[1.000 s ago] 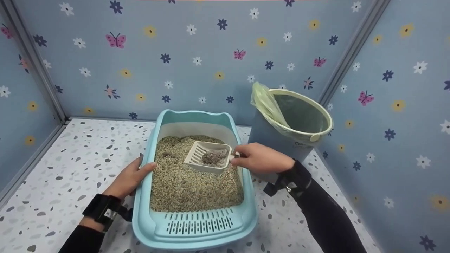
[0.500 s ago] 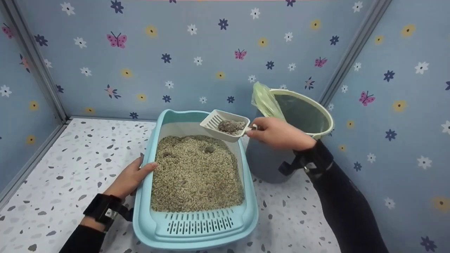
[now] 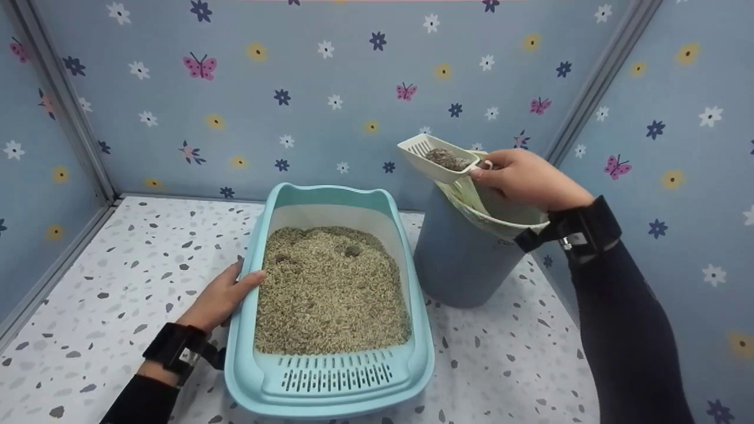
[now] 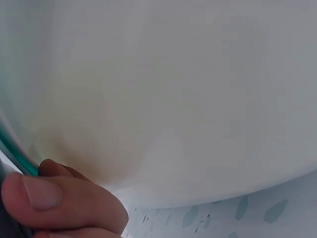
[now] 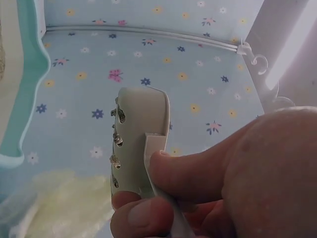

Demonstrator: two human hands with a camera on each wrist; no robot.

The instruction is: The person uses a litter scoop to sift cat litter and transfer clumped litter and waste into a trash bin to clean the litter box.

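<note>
My right hand (image 3: 524, 176) pinches the handle of a pale slotted litter scoop (image 3: 433, 169), held at about level over the left side of the bin's mouth. A grey-brown clump of litter (image 3: 446, 158) lies in it. In the right wrist view, the scoop's back (image 5: 143, 111) shows, with bits of litter poking through its slots. My left hand (image 3: 221, 297) grips the left rim of a blue litter box (image 3: 330, 401), thumb over the edge. The left wrist view shows curled fingers (image 4: 74, 203) against the box's pale wall (image 4: 198, 109). Tan litter (image 3: 330, 294) fills the box.
A grey-blue bin (image 3: 459, 253) with a cream rim stands right of the box, and a pale green bag (image 3: 471, 194) lines it. Flowered panels (image 3: 294, 129) enclose the back and sides. The surface below is speckled white (image 3: 147, 253).
My right hand has carried the loaded scoop up and right, from over the litter to above the bin's mouth. A dark spot in the litter is uncovered. The left hand keeps its place.
</note>
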